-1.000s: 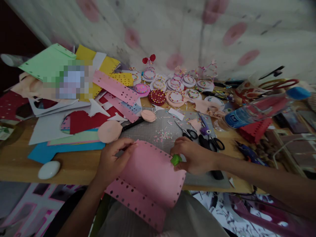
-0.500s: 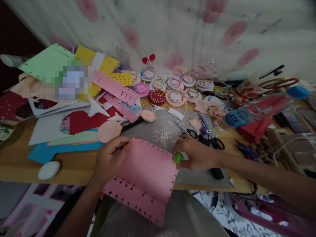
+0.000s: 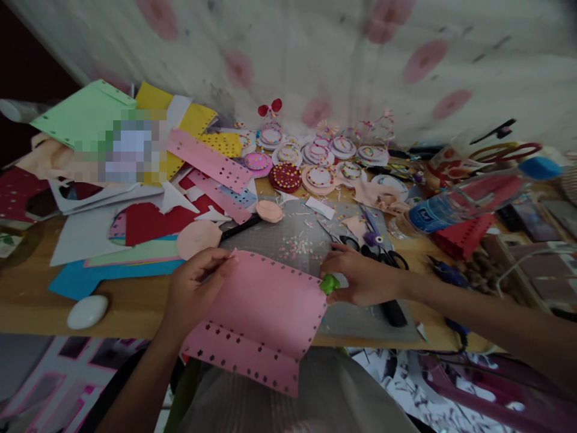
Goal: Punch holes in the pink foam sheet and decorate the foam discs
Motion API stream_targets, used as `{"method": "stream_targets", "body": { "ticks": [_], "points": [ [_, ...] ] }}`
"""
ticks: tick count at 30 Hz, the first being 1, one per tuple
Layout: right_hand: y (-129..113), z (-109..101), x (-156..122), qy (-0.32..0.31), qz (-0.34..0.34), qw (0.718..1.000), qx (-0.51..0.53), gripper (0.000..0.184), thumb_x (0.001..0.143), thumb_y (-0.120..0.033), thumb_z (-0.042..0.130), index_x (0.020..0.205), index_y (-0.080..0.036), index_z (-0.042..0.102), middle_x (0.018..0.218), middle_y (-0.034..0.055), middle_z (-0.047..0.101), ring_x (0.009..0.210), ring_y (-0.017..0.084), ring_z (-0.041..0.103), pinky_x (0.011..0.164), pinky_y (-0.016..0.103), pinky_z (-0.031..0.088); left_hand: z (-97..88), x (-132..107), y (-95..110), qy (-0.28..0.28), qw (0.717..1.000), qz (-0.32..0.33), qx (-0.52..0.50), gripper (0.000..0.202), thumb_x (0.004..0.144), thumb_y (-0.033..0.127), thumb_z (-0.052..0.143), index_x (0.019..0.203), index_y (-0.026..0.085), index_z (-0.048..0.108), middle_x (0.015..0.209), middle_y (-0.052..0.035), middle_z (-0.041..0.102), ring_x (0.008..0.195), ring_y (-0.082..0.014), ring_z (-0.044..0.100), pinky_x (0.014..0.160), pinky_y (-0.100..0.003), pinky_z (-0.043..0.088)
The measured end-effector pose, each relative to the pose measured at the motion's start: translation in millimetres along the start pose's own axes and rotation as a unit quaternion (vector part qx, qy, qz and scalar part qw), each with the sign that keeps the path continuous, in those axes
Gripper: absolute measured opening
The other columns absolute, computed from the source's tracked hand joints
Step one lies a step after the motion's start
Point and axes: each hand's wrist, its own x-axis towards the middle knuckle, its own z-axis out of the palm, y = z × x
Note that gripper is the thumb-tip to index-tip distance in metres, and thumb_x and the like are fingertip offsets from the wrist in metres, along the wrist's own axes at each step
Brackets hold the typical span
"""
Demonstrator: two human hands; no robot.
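Note:
A sheet of pink paper (image 3: pixel 270 300), creased across its lower part, stretches between my two hands above the table's front edge. Small flower-shaped holes line its edges and run along the lower flap. My left hand (image 3: pixel 193 291) pinches its upper left corner between thumb and fingers. My right hand (image 3: pixel 363 275) is closed round a small green paper punch (image 3: pixel 330 284) at the sheet's right edge; the fingers hide part of the punch. Scissors (image 3: pixel 396 260) lie just behind my right hand on a grey cutting mat (image 3: pixel 288 210) strewn with tiny paper bits.
Coloured paper and envelopes (image 3: pixel 85 114) are heaped on the left, near a white oval object (image 3: pixel 88 311). Several beaded paper discs (image 3: pixel 285 177) stand along the back. A water bottle (image 3: pixel 451 207) leans at the right, beside a cup (image 3: pixel 453 162) of tools.
My right hand and the punch have shifted slightly up and right along the sheet's edge. The left hand has moved a little left, and the paper's lower edge has risen.

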Motion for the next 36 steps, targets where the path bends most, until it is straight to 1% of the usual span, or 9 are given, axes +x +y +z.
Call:
{"method": "stream_targets", "body": {
  "ticks": [3,6,9,12,18,23,26,32,36],
  "points": [
    [-3,5,1,-0.019,0.021,1.0,0.001,0.017,0.073,-0.028,0.074,0.085,-0.017,0.067,0.088,0.0063,0.069,0.097,0.026,0.063,0.111,0.057,0.014,-0.6,0,1,0.001,1.0,0.002,-0.004,0.012,0.08,0.033,0.064,0.082,0.022,0.067,0.081,-0.0005,0.072,0.074,-0.017,0.067,0.065,-0.024,0.054],
    [-4,7,2,-0.02,0.035,0.999,0.023,0.014,0.072,-0.026,0.074,0.081,-0.019,0.067,0.087,0.0051,0.07,0.094,0.026,0.063,0.111,0.058,0.013,-0.4,0,0,0.002,1.0,0.0,-0.007,0.012,0.079,0.033,0.065,0.082,0.022,0.067,0.08,-0.0003,0.072,0.072,-0.0169,0.067,0.063,-0.024,0.053],
    [0,2,1,-0.026,0.032,0.997,0.068,0.016,0.074,-0.03,0.07,0.085,-0.019,0.066,0.087,0.0049,0.071,0.089,0.025,0.063,0.104,0.053,0.03,-0.1,0,-4,0.0,1.0,-0.008,-0.007,0.014,0.08,0.036,0.064,0.083,0.022,0.068,0.079,-0.0002,0.071,0.071,-0.0165,0.065,0.061,-0.023,0.052],
    [9,-11,-3,-0.004,0.036,0.99,0.136,0.022,0.081,-0.037,0.062,0.092,-0.018,0.063,0.091,0.0054,0.069,0.087,0.023,0.063,0.083,0.038,0.048,0.2,0,-8,-0.004,0.999,-0.031,-0.009,0.016,0.081,0.038,0.065,0.083,0.022,0.068,0.075,0.0005,0.068,0.066,-0.015,0.062,0.057,-0.022,0.048],
    [25,-24,-5,0.131,0.108,0.918,0.359,0.028,0.076,-0.048,0.067,0.088,-0.023,0.061,0.088,0.0026,0.066,0.082,0.02,0.062,0.074,0.032,0.05,6.7,-2,-12,-0.048,0.995,-0.074,-0.044,0.022,0.082,0.041,0.065,0.084,0.02,0.068,0.077,-0.0011,0.068,0.071,-0.0162,0.061,0.059,-0.022,0.047],
    [23,-7,8,0.161,0.125,0.857,0.474,0.033,0.074,-0.05,0.069,0.089,-0.021,0.067,0.088,0.003,0.069,0.086,0.02,0.064,0.084,0.034,0.05,18.5,-11,-18,-0.051,0.983,-0.14,-0.106,0.029,0.082,0.046,0.063,0.086,0.017,0.064,0.079,-0.0033,0.068,0.073,-0.0181,0.064,0.06,-0.024,0.049],
    [22,5,20,0.177,0.139,0.834,0.504,0.035,0.072,-0.052,0.069,0.085,-0.019,0.068,0.093,0.0046,0.07,0.091,0.021,0.064,0.084,0.034,0.05,23.9,-17,-22,-0.089,0.971,-0.174,-0.139,0.032,0.08,0.048,0.062,0.091,0.017,0.062,0.075,-0.0033,0.068,0.07,-0.0194,0.065,0.058,-0.026,0.049],
    [23,11,30,0.188,0.142,0.835,0.498,0.038,0.08,-0.059,0.057,0.089,-0.023,0.062,0.095,0.0044,0.071,0.09,0.022,0.068,0.083,0.038,0.053,25.7,-24,-24,-0.167,0.953,-0.191,-0.166,0.029,0.081,0.045,0.059,0.093,0.018,0.06,0.076,-0.0036,0.071,0.065,-0.0187,0.066,0.057,-0.028,0.05],
    [17,5,24,0.203,0.139,0.865,0.437,0.043,0.086,-0.063,0.045,0.09,-0.023,0.06,0.101,0.0049,0.07,0.098,0.024,0.066,0.091,0.041,0.05,23.8,-26,-22,-0.183,0.94,-0.209,-0.198,0.026,0.079,0.038,0.062,0.097,0.018,0.059,0.08,-0.0043,0.073,0.07,-0.0196,0.068,0.062,-0.03,0.051]
  ]
}}
